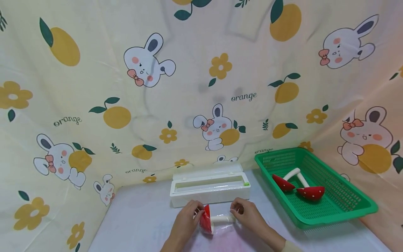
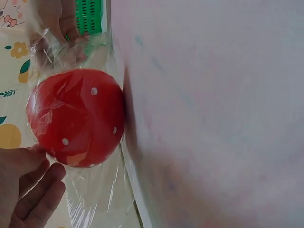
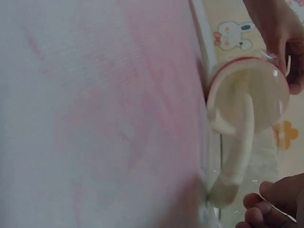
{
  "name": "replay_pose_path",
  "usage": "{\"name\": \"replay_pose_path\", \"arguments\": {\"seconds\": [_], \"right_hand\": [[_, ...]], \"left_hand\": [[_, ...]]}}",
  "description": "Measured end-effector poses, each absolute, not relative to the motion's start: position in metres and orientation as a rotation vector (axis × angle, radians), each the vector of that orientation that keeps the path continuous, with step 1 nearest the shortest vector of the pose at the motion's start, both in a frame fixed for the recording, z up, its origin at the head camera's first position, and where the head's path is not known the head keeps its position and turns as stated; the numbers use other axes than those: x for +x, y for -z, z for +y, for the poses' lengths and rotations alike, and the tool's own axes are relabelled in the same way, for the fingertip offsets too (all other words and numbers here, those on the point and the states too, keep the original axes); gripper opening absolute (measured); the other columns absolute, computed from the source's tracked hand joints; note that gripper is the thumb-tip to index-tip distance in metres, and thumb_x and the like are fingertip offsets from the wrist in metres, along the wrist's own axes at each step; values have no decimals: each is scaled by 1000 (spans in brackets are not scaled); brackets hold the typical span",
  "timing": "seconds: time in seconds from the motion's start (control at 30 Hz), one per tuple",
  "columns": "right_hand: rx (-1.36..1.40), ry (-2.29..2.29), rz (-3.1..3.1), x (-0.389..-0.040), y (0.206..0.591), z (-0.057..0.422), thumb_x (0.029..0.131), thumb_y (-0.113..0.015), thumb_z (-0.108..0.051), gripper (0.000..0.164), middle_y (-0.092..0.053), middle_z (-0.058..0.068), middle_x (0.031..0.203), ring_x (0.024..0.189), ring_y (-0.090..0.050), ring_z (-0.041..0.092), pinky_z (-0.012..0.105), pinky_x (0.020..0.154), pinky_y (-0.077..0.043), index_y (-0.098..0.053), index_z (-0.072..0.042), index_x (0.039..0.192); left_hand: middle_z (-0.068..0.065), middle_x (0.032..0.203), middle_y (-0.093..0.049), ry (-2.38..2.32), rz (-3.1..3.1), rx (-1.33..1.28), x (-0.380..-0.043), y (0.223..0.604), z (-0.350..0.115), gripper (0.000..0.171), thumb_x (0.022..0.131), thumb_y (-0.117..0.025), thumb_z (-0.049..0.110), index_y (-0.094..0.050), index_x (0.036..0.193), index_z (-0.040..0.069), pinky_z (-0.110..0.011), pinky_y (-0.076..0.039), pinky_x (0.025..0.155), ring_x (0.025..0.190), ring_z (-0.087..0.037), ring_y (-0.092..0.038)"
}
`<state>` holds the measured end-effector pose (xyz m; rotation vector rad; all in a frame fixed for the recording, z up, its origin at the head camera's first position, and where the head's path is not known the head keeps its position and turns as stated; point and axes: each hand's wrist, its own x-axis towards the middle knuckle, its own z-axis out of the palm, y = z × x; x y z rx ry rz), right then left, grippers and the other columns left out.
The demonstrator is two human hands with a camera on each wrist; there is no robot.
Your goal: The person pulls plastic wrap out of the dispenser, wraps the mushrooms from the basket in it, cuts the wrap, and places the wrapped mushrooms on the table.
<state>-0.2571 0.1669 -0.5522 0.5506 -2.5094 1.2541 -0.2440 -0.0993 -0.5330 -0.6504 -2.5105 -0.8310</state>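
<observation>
A toy mushroom with a white-dotted red cap (image 2: 78,118) and a white stem (image 1: 220,219) lies on its side, wrapped in clear cling film (image 1: 221,229). My left hand (image 1: 185,220) is at the cap end, thumb and fingertips pinching the film beside the cap's edge. At the stem end, my right hand (image 1: 250,215) pinches the film between thumb and fingers. From the right wrist, the cap's pale underside (image 3: 259,102) and the bent stem show through the film.
Behind the hands stands a long white cling film dispenser (image 1: 211,198), its lid raised. To the right, a green plastic basket (image 1: 333,221) holds two more toy mushrooms (image 1: 311,193). A printed cloth (image 1: 189,87) hangs behind the white table (image 1: 135,217).
</observation>
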Motion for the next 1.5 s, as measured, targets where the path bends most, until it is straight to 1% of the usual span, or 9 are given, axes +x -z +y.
{"name": "replay_pose_path", "arguments": {"seconds": [0.23, 0.43, 0.53, 0.7, 0.83, 1.0, 1.13, 1.33, 1.5], "right_hand": [[577, -1269, -2523, -263, 559, 161, 84, -75, 3, 22, -67, -4, 78, 68, -56, 2, 22, 60, -49, -64, -11, 96], [715, -1302, -2586, -263, 564, 170, 88, -64, 7, 31, -73, -4, 90, 85, -66, 9, 27, 73, -53, -52, -8, 113], [813, -1309, -2663, -264, 564, 175, 88, -63, 6, 32, -69, -5, 99, 95, -65, 11, 29, 80, -53, -53, -11, 113], [972, -1254, -2745, -268, 564, 179, 87, -75, -8, 32, -62, -7, 104, 100, -59, 11, 34, 89, -51, -58, -17, 113], [996, -1219, -2743, -273, 565, 178, 84, -80, -12, 35, -62, -7, 101, 96, -58, 11, 30, 83, -51, -59, -18, 112], [914, -1230, -2743, -278, 564, 176, 83, -80, -6, 33, -66, -9, 95, 86, -60, 5, 24, 72, -51, -60, -17, 108], [877, -1293, -2713, -276, 563, 176, 82, -79, -2, 33, -70, -4, 92, 79, -60, 5, 23, 67, -50, -58, -13, 105], [835, -1387, -2658, -275, 557, 177, 84, -75, 0, 30, -72, 3, 90, 78, -62, 6, 23, 67, -50, -55, -9, 105], [788, -1469, -2651, -278, 552, 178, 89, -70, -1, 27, -74, 5, 91, 81, -65, 7, 24, 70, -51, -54, -6, 110]], "left_hand": [[13, 94, -63, 885, -2514, -649, -243, 532, -98, 15, 92, -72, 12, -64, 103, 19, -24, -56, 78, 85, 0, -60], [12, 107, -68, 944, -2562, -680, -240, 534, -109, 19, 95, -68, 13, -64, 110, 22, -36, -56, 89, 100, -11, -66], [11, 116, -67, 907, -2583, -729, -239, 536, -116, 28, 93, -70, 13, -63, 119, 22, -40, -53, 95, 110, -13, -65], [8, 126, -62, 787, -2583, -852, -241, 542, -121, 50, 87, -76, 8, -57, 131, 19, -41, -49, 102, 120, -12, -60], [6, 129, -59, 769, -2600, -883, -243, 544, -120, 59, 83, -78, 5, -53, 135, 18, -41, -47, 104, 123, -13, -57], [6, 132, -58, 749, -2612, -884, -244, 545, -116, 63, 83, -79, 7, -51, 138, 17, -40, -47, 105, 125, -13, -56], [2, 132, -59, 725, -2620, -843, -240, 545, -116, 65, 83, -80, 10, -49, 140, 14, -43, -48, 103, 122, -17, -58], [4, 139, -55, 772, -2665, -779, -237, 543, -118, 72, 84, -81, 18, -42, 145, 16, -45, -45, 106, 129, -17, -53], [2, 143, -52, 754, -2588, -837, -241, 543, -118, 81, 82, -84, 22, -37, 149, 16, -44, -45, 107, 129, -19, -53]]}}
